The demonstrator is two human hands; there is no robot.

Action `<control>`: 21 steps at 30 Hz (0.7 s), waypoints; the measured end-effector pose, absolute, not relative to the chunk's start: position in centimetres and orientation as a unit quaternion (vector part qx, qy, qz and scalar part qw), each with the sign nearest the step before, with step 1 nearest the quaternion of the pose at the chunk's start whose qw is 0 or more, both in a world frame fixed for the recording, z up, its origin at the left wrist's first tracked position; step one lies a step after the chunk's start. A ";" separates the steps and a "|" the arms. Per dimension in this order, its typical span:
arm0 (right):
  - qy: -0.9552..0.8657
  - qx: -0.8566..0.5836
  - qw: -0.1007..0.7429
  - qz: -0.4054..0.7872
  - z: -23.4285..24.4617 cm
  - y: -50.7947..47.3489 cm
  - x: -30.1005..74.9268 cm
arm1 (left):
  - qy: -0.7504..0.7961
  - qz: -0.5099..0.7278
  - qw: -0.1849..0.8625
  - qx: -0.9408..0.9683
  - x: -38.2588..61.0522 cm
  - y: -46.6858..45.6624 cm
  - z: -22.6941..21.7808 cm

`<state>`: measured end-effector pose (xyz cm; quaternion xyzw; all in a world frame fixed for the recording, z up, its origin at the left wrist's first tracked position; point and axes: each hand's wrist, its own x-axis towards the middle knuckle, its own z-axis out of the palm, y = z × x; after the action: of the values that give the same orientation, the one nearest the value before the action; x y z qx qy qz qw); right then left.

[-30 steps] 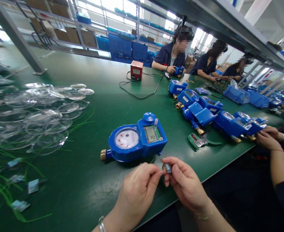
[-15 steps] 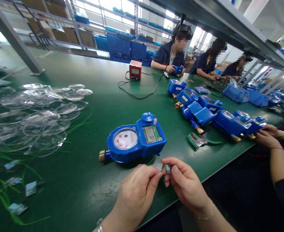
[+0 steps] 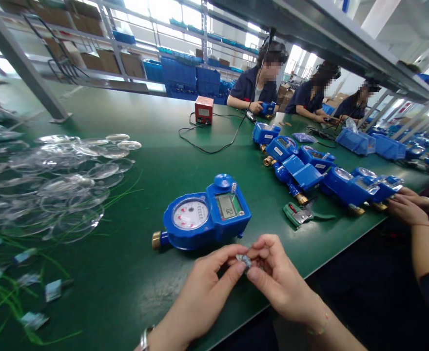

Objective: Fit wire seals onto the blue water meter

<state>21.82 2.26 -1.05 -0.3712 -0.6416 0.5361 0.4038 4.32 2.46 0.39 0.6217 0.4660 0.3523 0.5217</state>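
Observation:
A small pale-blue seal tag (image 3: 243,260) is pinched between the thumb and finger of my left hand (image 3: 212,287). My right hand (image 3: 282,282) is closed at the tag's other side, its thumb against it and the other fingers curled behind; what part they grip is partly hidden. Just beyond both hands lies a blue water meter (image 3: 203,214), with a round dial, a lit display, a raised round cap and a brass end (image 3: 156,240) on its left. The meter's near right corner is close to my fingertips.
Clear plastic discs (image 3: 71,190) and green wires with pale-blue tags (image 3: 53,290) lie on the left. Green-handled cutters (image 3: 302,214) and several more blue meters (image 3: 304,170) are at right. A red box (image 3: 204,110) with a cable stands behind. Co-workers sit beyond and at right.
My hands have drawn together around the tag, which has turned and now sits in my left hand's pinch. The thin wire seen by the meter's corner no longer shows.

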 end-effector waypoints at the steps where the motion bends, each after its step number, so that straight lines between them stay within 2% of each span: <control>1: -0.654 -0.378 0.393 0.525 -1.0 2.4 22.0 | 0.458 0.344 0.546 0.611 4.3 2.5 0.5; 4: -0.654 -0.384 0.389 0.522 -1.0 2.7 22.1 | 0.444 0.342 0.593 0.578 4.3 2.8 0.7; 8: -0.627 -0.399 0.423 0.518 -1.5 2.9 21.5 | 0.462 0.369 0.594 0.545 4.4 2.9 0.6; 11: -0.680 -0.441 0.446 0.380 -2.2 2.6 20.9 | 0.479 0.395 0.593 0.513 4.6 2.8 0.5; 16: -0.807 -0.417 0.406 0.101 -3.3 1.7 20.2 | 0.479 0.426 0.583 0.499 4.8 2.4 0.7; 21: -0.820 -0.407 0.401 -0.026 -4.0 1.4 20.1 | 0.473 0.425 0.594 0.493 5.0 2.3 0.6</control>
<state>20.14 1.45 -3.97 -0.4073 -0.8203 -0.0258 0.4006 4.96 2.26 0.60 0.4928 0.4732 0.4246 0.5941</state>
